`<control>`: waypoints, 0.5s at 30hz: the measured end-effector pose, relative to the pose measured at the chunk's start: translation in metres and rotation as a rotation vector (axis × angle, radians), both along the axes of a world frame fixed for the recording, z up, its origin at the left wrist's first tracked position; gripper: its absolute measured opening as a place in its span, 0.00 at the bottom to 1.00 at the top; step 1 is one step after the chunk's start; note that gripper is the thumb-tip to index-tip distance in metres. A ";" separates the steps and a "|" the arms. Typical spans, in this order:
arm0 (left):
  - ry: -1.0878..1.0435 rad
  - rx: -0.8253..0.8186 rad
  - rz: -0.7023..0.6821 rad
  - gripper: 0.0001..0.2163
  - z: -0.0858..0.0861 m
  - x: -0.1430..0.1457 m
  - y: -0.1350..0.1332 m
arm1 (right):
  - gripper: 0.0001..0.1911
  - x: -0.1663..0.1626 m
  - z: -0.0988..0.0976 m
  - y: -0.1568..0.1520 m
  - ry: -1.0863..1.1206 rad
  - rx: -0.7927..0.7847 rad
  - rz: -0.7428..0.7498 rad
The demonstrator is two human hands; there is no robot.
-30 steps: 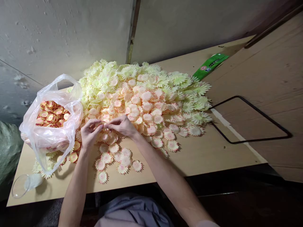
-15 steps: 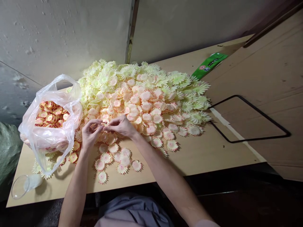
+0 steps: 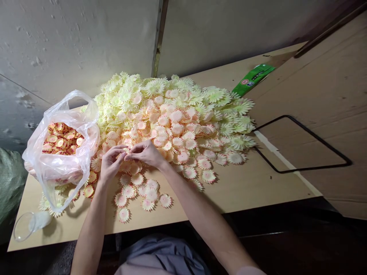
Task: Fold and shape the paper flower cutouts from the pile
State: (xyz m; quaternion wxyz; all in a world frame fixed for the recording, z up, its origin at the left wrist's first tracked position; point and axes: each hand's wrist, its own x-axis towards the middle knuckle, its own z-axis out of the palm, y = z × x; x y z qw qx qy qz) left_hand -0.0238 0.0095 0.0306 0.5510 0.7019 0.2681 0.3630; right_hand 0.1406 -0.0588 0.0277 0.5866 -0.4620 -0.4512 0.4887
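My left hand (image 3: 111,162) and my right hand (image 3: 146,153) meet fingertip to fingertip over the front of a large flower heap. Pinched between them is a small pale artificial flower (image 3: 126,150), mostly hidden by the fingers. Pink-tinged flower heads (image 3: 176,129) fill the middle of the heap around my hands. Behind and to the right lie greenish-white flower heads (image 3: 213,94) with longer petals. Several loose pink-centred flowers (image 3: 151,194) rest on the table just below my wrists.
Left of my hands stands an open white plastic bag (image 3: 61,168) holding red-edged yellow flowers (image 3: 60,142). A clear cup (image 3: 31,226) lies near the table's (image 3: 229,196) front left corner. At right are a green packet (image 3: 252,80), a black wire frame (image 3: 315,168) and a cardboard sheet (image 3: 323,99).
Both hands stay in nearly the same place, still pinching. The left fingers have curled slightly closer around the small flower. Nothing else has visibly moved.
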 end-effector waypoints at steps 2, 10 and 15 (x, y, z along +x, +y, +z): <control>-0.006 -0.028 0.015 0.08 0.001 0.001 -0.001 | 0.15 0.000 0.001 0.000 -0.005 -0.001 0.005; -0.056 -0.323 -0.048 0.12 0.001 0.001 -0.003 | 0.17 0.001 -0.001 0.001 0.003 0.021 0.034; -0.047 -0.309 0.054 0.13 0.000 -0.002 -0.002 | 0.18 0.001 -0.002 0.002 0.023 0.052 0.025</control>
